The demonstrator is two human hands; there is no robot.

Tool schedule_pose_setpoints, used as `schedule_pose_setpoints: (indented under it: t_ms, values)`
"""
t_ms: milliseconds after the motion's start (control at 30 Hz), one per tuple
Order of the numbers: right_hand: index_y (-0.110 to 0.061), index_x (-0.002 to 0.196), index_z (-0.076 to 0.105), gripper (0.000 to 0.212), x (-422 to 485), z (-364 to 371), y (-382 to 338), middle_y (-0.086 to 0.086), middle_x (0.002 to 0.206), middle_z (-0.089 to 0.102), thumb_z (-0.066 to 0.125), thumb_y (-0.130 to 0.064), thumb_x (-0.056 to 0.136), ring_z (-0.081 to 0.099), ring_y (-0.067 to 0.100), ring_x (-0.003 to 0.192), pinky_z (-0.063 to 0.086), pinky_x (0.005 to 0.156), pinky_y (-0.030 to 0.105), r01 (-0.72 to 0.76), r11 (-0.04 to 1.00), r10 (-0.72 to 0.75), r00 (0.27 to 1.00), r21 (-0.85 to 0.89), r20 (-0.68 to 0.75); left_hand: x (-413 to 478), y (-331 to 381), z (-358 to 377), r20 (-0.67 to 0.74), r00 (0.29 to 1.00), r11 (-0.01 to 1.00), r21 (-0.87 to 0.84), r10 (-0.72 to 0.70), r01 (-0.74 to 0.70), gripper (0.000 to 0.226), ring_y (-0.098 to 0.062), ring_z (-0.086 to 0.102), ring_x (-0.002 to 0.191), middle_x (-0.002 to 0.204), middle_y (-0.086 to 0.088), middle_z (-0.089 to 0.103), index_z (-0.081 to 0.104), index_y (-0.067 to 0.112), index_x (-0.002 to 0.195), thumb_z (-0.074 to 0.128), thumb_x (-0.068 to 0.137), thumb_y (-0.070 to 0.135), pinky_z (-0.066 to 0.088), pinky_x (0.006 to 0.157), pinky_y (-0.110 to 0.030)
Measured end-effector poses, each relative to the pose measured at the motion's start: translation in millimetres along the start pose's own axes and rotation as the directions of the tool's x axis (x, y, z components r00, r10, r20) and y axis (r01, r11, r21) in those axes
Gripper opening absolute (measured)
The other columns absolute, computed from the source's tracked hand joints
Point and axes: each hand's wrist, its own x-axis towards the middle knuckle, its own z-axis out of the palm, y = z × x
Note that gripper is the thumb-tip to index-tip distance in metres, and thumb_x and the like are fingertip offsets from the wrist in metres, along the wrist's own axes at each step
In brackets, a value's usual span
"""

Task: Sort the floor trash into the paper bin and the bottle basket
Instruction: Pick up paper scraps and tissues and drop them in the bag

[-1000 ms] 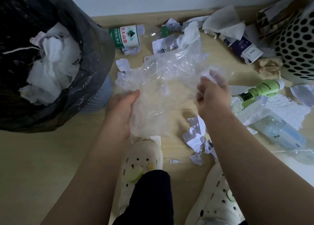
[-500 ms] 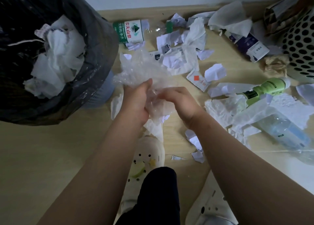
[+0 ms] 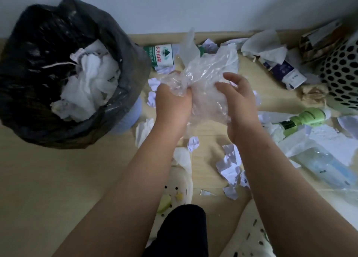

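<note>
Clear plastic bag: spread wide between hands 1.0 s ago, now crushed into wad at frame centre, loose tail poking up. Left hand: moved from sheet edge to fist buried in wad. Right hand: swung in from right, now cups wad's right side.

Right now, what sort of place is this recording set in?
Likely a room in a home or office, at the foot of a wall: wood-look floor, a black-bagged bin, a perforated white basket, litter strewn about.
</note>
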Motion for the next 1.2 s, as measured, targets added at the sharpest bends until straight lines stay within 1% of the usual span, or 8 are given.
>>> schedule_pose_setpoints:
  t_ms: [100,233,467,567,667,800,1033,1200]
  values:
    - [-0.028,0.101,0.053,0.021,-5,24,-7,-0.001,0.102,0.057,0.058,-0.013,0.087,0.053,0.013,0.077,0.043,0.067,0.024,0.046,0.998,-0.047,0.999,0.048,0.028,3,10,-27,-0.089,0.993,0.997,0.035,0.075,-0.072,0.038,0.001,0.049,0.045,0.054,0.004,0.048,0.042,0.021,0.060,0.049,0.087,-0.005,0.039,0.049,-0.013]
    - [-0.025,0.102,0.053,0.019,-18,67,-15,-0.001,0.100,0.056,0.056,-0.014,0.088,0.052,0.012,0.075,0.044,0.066,0.022,0.028,0.997,-0.036,0.993,0.071,0.110,6,21,-69,-0.313,0.944,0.994,0.017,0.105,-0.104,0.037,0.001,0.050,0.052,0.062,0.010,0.052,0.049,0.024,0.062,0.052,0.086,-0.003,0.044,0.059,-0.020]
    - [-0.024,0.108,0.054,0.023,-40,117,-8,-0.003,0.101,0.060,0.056,-0.015,0.087,0.056,0.014,0.087,0.045,0.080,0.030,-0.013,1.000,0.009,0.980,0.022,0.197,42,48,-153,-0.516,0.753,0.886,0.423,0.407,-0.189,0.022,-0.015,0.054,0.084,0.094,-0.004,0.059,0.060,0.000,0.109,0.050,0.091,0.006,0.035,0.062,0.003]
    - [-0.025,0.103,0.054,0.019,-39,115,-1,-0.007,0.089,0.060,0.054,-0.013,0.088,0.058,0.012,0.078,0.046,0.078,0.030,-0.041,0.999,0.042,0.989,-0.011,0.141,75,23,-170,-0.263,0.840,0.627,0.771,0.475,-0.114,0.030,-0.025,0.056,0.104,0.115,-0.010,0.058,0.058,0.008,0.116,0.047,0.089,0.001,0.043,0.086,-0.024]
    - [-0.022,0.103,0.053,0.019,-35,111,5,-0.009,0.079,0.056,0.051,-0.009,0.089,0.056,0.011,0.074,0.046,0.079,0.031,-0.077,0.996,0.081,0.993,-0.049,0.084,108,-24,-165,0.099,0.990,0.337,0.933,0.097,-0.126,0.033,-0.033,0.049,0.117,0.131,-0.015,0.048,0.051,0.008,0.125,0.045,0.092,0.006,0.042,0.095,-0.039]
    - [-0.020,0.105,0.053,0.020,-30,108,11,-0.009,0.084,0.055,0.049,-0.009,0.090,0.057,0.014,0.078,0.048,0.082,0.033,-0.107,0.991,0.111,0.993,-0.084,0.042,135,-47,-160,0.248,0.940,0.167,0.963,-0.235,-0.212,0.061,-0.031,0.024,0.140,0.155,-0.008,0.016,0.021,0.019,0.147,0.046,0.092,0.025,0.030,0.111,-0.043]
    - [-0.020,0.109,0.051,0.019,-22,90,16,-0.003,0.094,0.056,0.048,-0.011,0.092,0.055,0.009,0.073,0.048,0.076,0.030,-0.145,0.982,0.149,0.989,-0.122,0.024,99,1,-148,0.155,0.968,0.002,0.987,-0.199,-0.158,0.063,-0.029,0.007,0.144,0.158,-0.002,0.006,0.014,0.026,0.147,0.044,0.093,0.033,0.014,0.112,-0.053]
    - [-0.019,0.110,0.051,0.022,-13,60,23,-0.004,0.090,0.053,0.046,-0.009,0.091,0.055,0.009,0.071,0.047,0.075,0.029,-0.174,0.973,0.168,0.984,-0.151,-0.055,37,41,-115,0.177,0.966,0.281,0.933,0.189,-0.226,0.047,-0.027,0.030,0.133,0.142,-0.004,0.038,0.037,0.019,0.135,0.049,0.089,0.022,0.029,0.103,-0.044]
